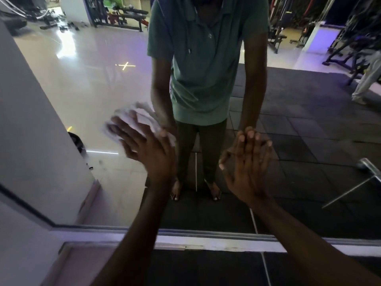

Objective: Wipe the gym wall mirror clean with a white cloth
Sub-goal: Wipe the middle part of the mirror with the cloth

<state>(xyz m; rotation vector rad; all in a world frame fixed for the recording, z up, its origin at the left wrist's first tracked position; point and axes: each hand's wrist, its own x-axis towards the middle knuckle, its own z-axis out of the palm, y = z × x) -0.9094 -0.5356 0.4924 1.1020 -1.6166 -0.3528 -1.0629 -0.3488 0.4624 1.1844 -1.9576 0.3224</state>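
The wall mirror (86, 83) fills most of the head view and reflects me and the gym behind. My left hand (144, 147) presses a crumpled white cloth (142, 116) flat against the glass with straight, spread fingers, left of centre; hand and cloth are motion-blurred. My right hand (245, 162) lies flat on the mirror to the right, fingers straight and pointing up, holding nothing. Its reflection meets it at the fingertips.
A white ledge (206, 242) runs along the mirror's bottom edge above dark floor mats. A grey wall (31, 141) borders the mirror on the left. Reflected gym machines and benches stand behind me, and a metal bar (369, 166) shows at the right.
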